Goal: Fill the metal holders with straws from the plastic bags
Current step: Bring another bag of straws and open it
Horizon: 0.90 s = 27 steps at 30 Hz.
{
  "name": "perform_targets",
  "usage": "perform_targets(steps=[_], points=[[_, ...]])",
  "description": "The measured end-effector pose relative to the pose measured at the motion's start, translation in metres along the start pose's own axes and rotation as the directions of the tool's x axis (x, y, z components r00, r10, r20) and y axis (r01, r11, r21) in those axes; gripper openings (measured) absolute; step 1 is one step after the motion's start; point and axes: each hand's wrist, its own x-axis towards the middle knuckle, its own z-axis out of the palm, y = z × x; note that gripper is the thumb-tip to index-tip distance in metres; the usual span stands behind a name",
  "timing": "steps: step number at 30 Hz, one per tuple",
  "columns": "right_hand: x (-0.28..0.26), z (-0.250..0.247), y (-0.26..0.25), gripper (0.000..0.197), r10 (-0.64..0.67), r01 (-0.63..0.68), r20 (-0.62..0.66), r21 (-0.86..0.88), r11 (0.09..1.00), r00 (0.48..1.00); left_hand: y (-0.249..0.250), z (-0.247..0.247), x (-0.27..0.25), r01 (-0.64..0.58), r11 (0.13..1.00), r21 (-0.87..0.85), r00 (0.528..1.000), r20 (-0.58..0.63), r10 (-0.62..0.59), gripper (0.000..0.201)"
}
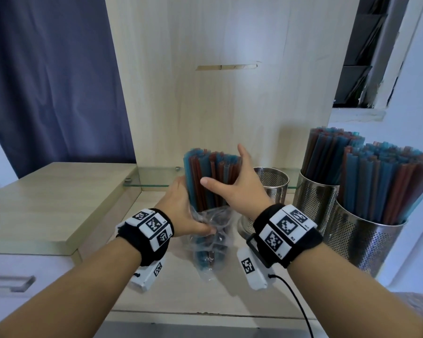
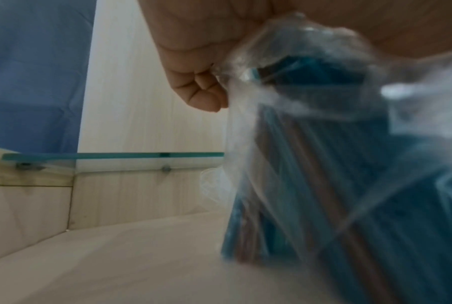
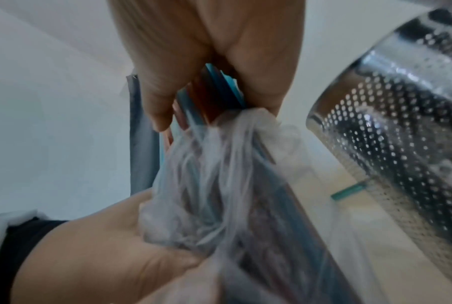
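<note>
Both hands, straws between

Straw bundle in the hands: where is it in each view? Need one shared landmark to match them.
Head: straw bundle at centre, upright, between left hand and right hand.
Left wrist: right half of the picture, blurred, inside the plastic bag.
Right wrist: centre, tops showing inside the right hand's grip, rest running down to the lower right.
Shared landmark: the clear plastic bag bunched around the bundle's lower part, held by the left hand.
</note>
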Motion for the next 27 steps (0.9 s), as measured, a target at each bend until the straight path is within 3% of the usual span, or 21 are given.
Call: perform_targets(steps=[3, 5, 8, 15, 18, 23, 27], points=[[0.014, 0.009, 0.013, 0.101, -0.014, 0.015, -0.056, 0.006, 1.0, 0.998, -0.003, 0.013, 0.0, -0.005, 0.996, 0.095, 0.998, -0.062, 0.011, 0.134], [0.018, 0.013, 0.02, 0.08, -0.01, 0.009, -0.043, -0.027, 1.0, 0.999, -0.008, 0.024, -0.002, -0.023, 0.997, 0.074, 0.992, -0.119, 0.032, 0.133], [0.018, 0.014, 0.024, 0.069, -0.005, 0.005, -0.03, -0.001, 1.0, 1.0, -0.012, 0.033, -0.001, -0.055, 0.998, 0.043, 0.98, -0.187, 0.062, 0.13], [0.01, 0.018, 0.021, 0.084, -0.05, 0.061, -0.102, 0.104, 0.993, 0.994, -0.015, 0.038, 0.0, -0.062, 0.998, 0.009, 0.971, -0.231, 0.062, 0.137], [0.007, 0.019, 0.012, 0.093, -0.083, 0.088, -0.078, 0.067, 0.994, 0.993, -0.013, 0.04, -0.001, -0.051, 0.999, 0.021, 0.958, -0.281, 0.054, 0.14], [0.014, 0.014, 0.004, 0.085, -0.043, 0.043, -0.013, -0.02, 0.999, 0.999, -0.013, 0.039, 0.0, -0.032, 0.999, -0.025, 0.944, -0.33, 0.022, 0.142], [0.022, 0.008, 0.002, 0.071, -0.034, 0.032, -0.043, -0.065, 0.997, 0.998, -0.008, 0.033, -0.002, 0.093, 0.995, -0.026, 0.955, -0.28, -0.097, 0.146]])
